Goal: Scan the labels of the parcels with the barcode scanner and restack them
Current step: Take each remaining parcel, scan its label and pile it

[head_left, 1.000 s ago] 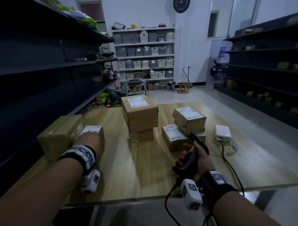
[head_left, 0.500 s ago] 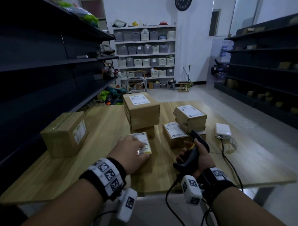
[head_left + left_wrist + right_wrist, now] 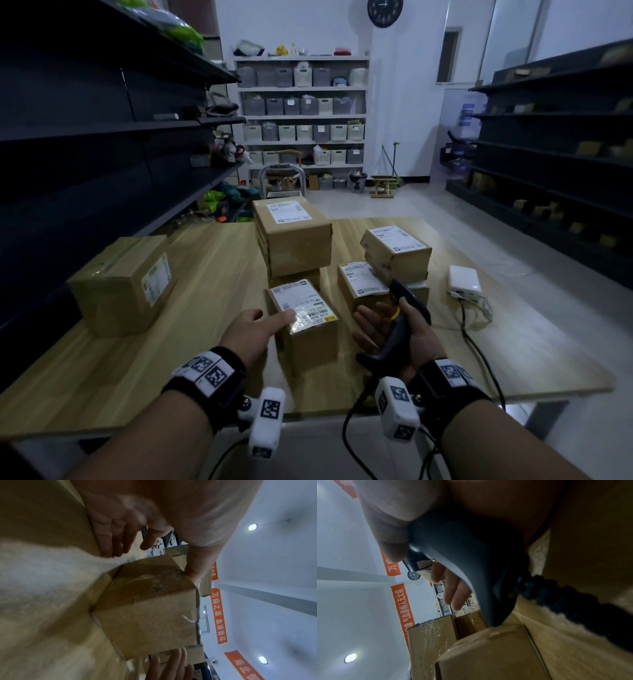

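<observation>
A small brown parcel (image 3: 308, 329) (image 3: 150, 615) (image 3: 488, 653) stands on the wooden table (image 3: 205, 274), white label up, in front of the middle stack. My left hand (image 3: 253, 329) (image 3: 137, 527) lies at its left side. The thumb touches the label's edge, and the fingers are straight and off the box. My right hand (image 3: 411, 339) holds the black barcode scanner (image 3: 400, 329) (image 3: 471, 561) between thumb and palm, just right of the parcel. Its fingers stretch out toward the parcel's right side.
A large box (image 3: 120, 284) sits on the left of the table. A tall two-parcel stack (image 3: 294, 240) stands behind the small parcel, and more labelled parcels (image 3: 397, 250) are stacked to the right. A white adapter (image 3: 464, 279) and its cable (image 3: 479, 353) lie at the right. Dark shelves line both sides.
My left hand brought the small parcel from beside the large left box to the middle of the table, then slid off its top to the left side. The right hand's fingers have uncurled.
</observation>
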### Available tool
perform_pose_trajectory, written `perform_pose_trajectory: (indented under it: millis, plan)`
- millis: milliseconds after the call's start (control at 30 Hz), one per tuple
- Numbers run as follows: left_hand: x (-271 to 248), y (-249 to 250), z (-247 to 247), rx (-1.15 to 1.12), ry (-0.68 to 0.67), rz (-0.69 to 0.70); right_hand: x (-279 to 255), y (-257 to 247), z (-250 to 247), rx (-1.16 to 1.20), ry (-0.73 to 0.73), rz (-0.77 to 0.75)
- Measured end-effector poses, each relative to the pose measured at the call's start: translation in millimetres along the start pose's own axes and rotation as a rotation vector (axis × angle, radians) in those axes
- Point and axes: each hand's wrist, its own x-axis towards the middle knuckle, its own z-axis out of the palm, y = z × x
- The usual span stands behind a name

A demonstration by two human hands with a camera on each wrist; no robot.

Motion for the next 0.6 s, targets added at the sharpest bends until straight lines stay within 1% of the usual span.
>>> perform_pose_trajectory:
  millis: [33, 133, 200, 267, 433, 533, 600]
  plan:
    - [0, 1, 3, -0.024, -0.025, 0.019, -1, 0, 1, -0.001, 0.000, 0.002]
    - [0, 5, 17, -0.085, -0.155, 0.051, -4, 0, 1, -0.019, 0.004, 0.000]
    - [-1, 9, 27, -0.069, -0.190, 0.092, -5, -1, -1, -0.039, 0.002, 0.005]
    - [-2, 12, 34, -0.074, -0.184, 0.138, -7, -2, -2, -0.047, -0.002, -0.003]
    - [4, 2, 37, -0.048, -0.133, 0.325, -6, -1, -4, -0.043, 0.007, -0.019]
    - [8, 1, 30, -0.063, -0.119, 0.393, -5, -1, -2, -0.029, -0.005, -0.013]
    - [13, -2, 26, -0.092, -0.126, 0.408, -7, 0, 0, -0.015, -0.009, 0.001]
